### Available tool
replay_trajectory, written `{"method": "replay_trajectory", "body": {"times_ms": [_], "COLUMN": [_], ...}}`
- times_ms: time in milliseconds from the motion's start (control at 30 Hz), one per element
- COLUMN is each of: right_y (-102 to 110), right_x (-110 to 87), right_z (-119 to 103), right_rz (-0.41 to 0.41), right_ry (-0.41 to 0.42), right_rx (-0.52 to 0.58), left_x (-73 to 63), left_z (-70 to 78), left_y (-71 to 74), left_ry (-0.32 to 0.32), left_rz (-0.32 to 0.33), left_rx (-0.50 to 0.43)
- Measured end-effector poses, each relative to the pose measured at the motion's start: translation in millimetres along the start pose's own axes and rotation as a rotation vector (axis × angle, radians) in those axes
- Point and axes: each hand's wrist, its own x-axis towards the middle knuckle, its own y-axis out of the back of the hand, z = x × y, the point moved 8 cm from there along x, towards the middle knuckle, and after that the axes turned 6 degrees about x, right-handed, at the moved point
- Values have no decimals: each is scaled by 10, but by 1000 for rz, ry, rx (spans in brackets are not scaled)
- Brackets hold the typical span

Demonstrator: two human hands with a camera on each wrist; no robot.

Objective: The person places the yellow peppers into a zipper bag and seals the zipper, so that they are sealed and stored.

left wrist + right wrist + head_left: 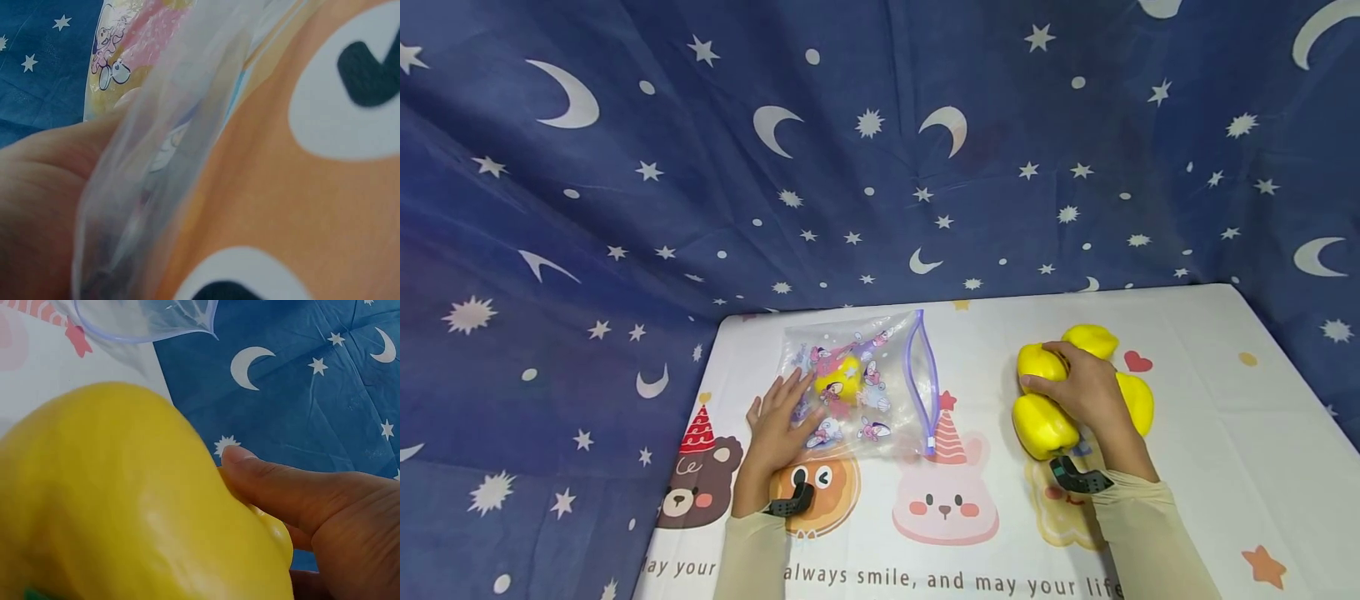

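A clear zip bag (pixel 898 375) with a purple zipper edge and cartoon prints lies flat at the left of the table. One yellow bell pepper (pixel 842 382) shows through its film. My left hand (pixel 778 425) rests on the bag's left part, fingers spread. On the right, my right hand (pixel 1086 387) holds a yellow bell pepper (pixel 1036 363), its thumb (pixel 269 484) along the side; the other fingers are mostly hidden. Close in front lies another pepper (pixel 1043 427), which fills much of the right wrist view. Two more peppers sit behind (pixel 1092 339) and right of the hand (pixel 1137 403).
A white tablecloth (pixel 970 350) with cartoon animals and lettering covers the table. Dark blue cloth (pixel 865 225) with stars and moons hangs behind it and along the left side. Each wrist wears a small black camera.
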Motion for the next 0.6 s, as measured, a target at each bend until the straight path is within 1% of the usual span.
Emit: {"method": "replay_trajectory", "body": {"times_ms": [200,600], "right_y": [-24,-53], "right_x": [10,14], "right_z": [34,60], "right_rz": [-8,-48], "right_ry": [-28,-27], "right_rx": [12,55], "left_x": [-7,4], "left_z": [11,7], "left_y": [15,-9], "left_ry": [-2,-16], "left_rz": [6,15], "left_rx": [-1,17]}}
